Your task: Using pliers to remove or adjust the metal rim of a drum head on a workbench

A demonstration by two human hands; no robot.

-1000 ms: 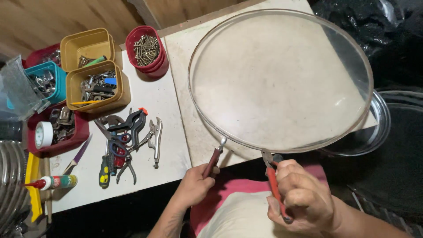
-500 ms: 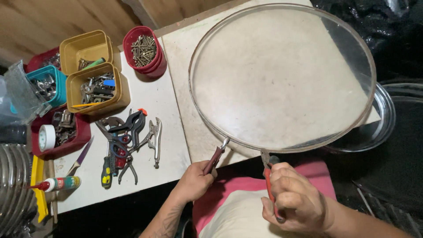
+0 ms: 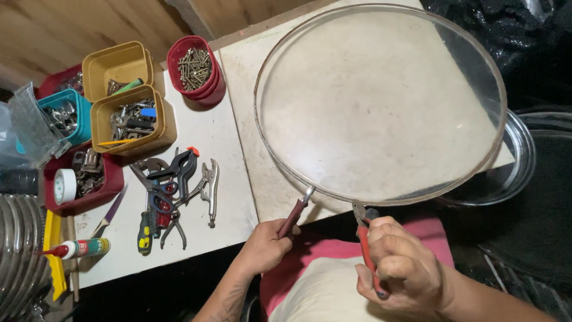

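Head view, two hands, two pliers, one round sieve

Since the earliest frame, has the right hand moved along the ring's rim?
No. The right hand grips the red pliers at the same spot on the ring, right of the screwdriver.

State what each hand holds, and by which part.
The left hand grips a dark-red-handled tool by its handle; the right hand grips red-handled pliers by their handles. Both tool tips meet the round sieve's rim.
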